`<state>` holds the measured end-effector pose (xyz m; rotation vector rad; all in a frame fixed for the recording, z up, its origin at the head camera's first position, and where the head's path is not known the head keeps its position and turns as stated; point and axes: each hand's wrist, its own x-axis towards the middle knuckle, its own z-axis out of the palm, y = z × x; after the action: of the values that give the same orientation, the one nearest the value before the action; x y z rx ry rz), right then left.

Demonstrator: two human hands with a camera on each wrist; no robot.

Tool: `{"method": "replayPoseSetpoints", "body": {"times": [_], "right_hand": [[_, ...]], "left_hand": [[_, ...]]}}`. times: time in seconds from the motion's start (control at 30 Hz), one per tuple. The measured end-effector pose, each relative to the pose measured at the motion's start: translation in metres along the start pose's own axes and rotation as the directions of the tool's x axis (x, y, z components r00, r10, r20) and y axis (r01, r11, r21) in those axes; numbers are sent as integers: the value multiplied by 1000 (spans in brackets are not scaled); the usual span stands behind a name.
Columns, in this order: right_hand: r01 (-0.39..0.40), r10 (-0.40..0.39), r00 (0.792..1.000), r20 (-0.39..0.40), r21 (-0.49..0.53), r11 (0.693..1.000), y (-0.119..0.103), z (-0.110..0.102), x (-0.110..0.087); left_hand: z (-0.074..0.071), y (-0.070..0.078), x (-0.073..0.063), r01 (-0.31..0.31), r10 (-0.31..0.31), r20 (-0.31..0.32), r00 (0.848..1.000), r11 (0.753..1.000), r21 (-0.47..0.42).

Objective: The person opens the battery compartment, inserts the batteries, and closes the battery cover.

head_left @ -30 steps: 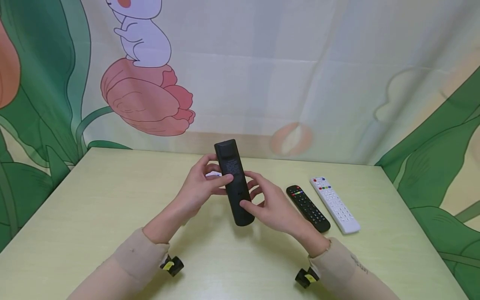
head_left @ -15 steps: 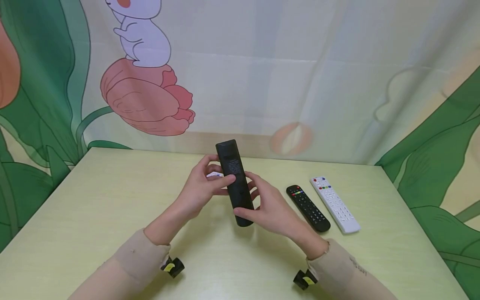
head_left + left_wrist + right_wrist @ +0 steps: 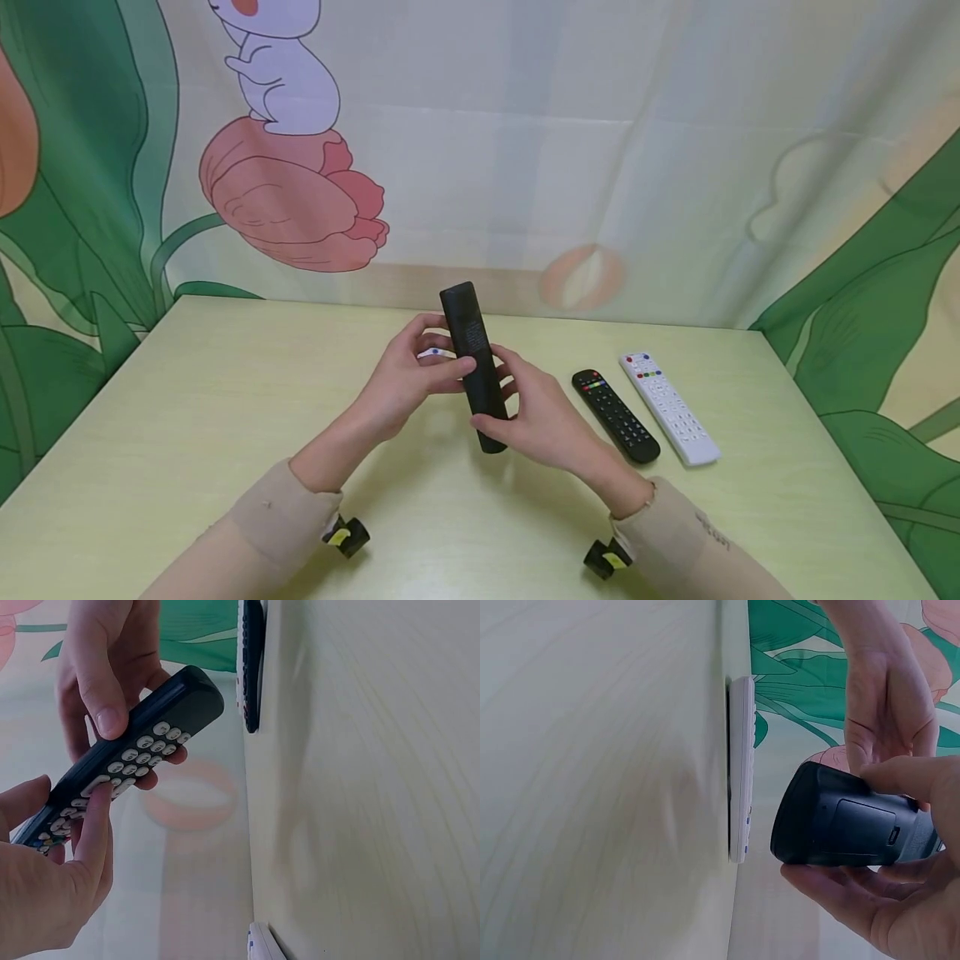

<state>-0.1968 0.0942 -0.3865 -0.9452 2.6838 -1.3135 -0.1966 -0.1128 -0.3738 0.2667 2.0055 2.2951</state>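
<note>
Both hands hold a black remote control [image 3: 476,343] above the table, its back with small print facing the head camera. My left hand [image 3: 405,375] grips its left side near the middle, thumb on the back. Lower down, my right hand [image 3: 543,412] grips the right edge, its thumb across the back near the bottom end. White round buttons on the remote's front [image 3: 129,755] show in the left wrist view, where left fingers touch the keys. The right wrist view shows its battery cover [image 3: 862,829], shut, with a small latch.
To the right on the table [image 3: 225,400] lie another black remote [image 3: 617,417] and a white remote [image 3: 669,408], side by side. A white object [image 3: 435,353] with blue marks is partly hidden behind the left hand. A printed curtain [image 3: 480,167] hangs behind the table.
The held remote has turned about its length, so its back looks narrower, and its top has shifted slightly right. The right thumb has slid down and left across the back.
</note>
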Motion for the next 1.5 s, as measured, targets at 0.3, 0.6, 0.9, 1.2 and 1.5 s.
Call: {"method": "replayPoseSetpoints", "body": {"times": [0.3, 0.6, 0.9, 1.2, 1.5], "right_hand": [[-17, 17, 1000, -1, 106, 994, 0, 0, -1], [-10, 12, 1000, -8, 202, 979, -2, -1, -1], [-9, 6, 1000, 9, 270, 963, -3, -1, 0], [-19, 5, 999, 47, 305, 952, -4, -2, -1], [-6, -10, 998, 66, 230, 973, -4, -8, -2]], "left_hand": [[-2, 0, 1, 30, -32, 61, 998, 999, 36], [-4, -2, 1, 21, -36, 126, 991, 992, 123], [-4, -1, 2, 2, -19, 140, 990, 993, 121], [-3, 0, 1, -7, 2, 94, 996, 998, 58], [-7, -1, 3, -14, 12, 36, 999, 999, 45]]}}
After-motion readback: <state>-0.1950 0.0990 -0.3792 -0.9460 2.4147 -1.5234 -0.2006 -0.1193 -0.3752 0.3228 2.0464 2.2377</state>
